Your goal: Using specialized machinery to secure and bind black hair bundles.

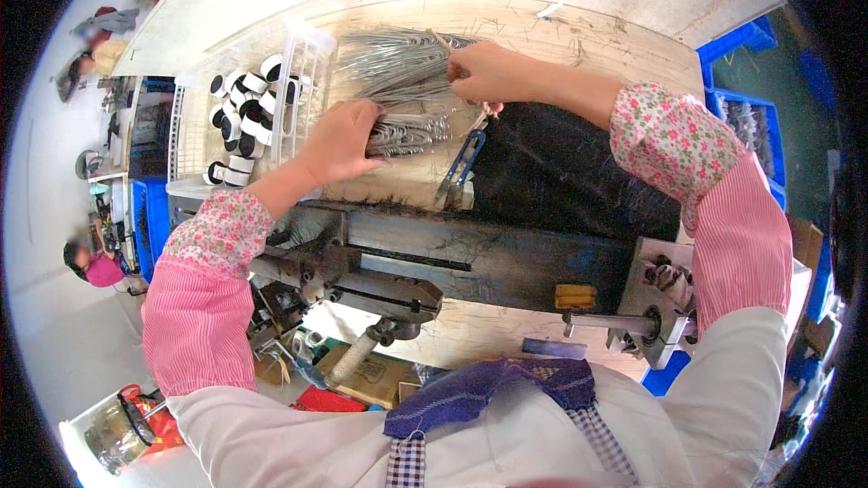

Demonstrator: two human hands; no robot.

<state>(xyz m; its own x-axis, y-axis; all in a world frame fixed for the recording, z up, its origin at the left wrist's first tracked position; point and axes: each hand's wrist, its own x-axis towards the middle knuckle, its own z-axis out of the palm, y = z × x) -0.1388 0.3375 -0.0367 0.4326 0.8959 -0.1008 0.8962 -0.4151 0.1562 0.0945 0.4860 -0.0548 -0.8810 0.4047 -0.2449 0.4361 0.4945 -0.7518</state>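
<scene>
My left hand (342,142) is curled around the left end of a bundle of bent grey wires (411,133), thumb and fingers on opposite sides of it. Behind lies a larger heap of long grey wires (393,63) with looped ends. My right hand (486,74) is closed above the right side of that heap. A thin brown stick (439,39) pokes out past its fingers; the gripped part is hidden. Below the right hand, blue-handled snips (465,161) lie next to a sheet of black bristly material (570,167).
A clear plastic basket (287,95) of white-and-black rolls (242,113) stands left. Along the bench's near edge run a dark metal rail (506,258) and a clamp (398,294). Blue crates (755,117) stand right. Other people (99,267) are far left.
</scene>
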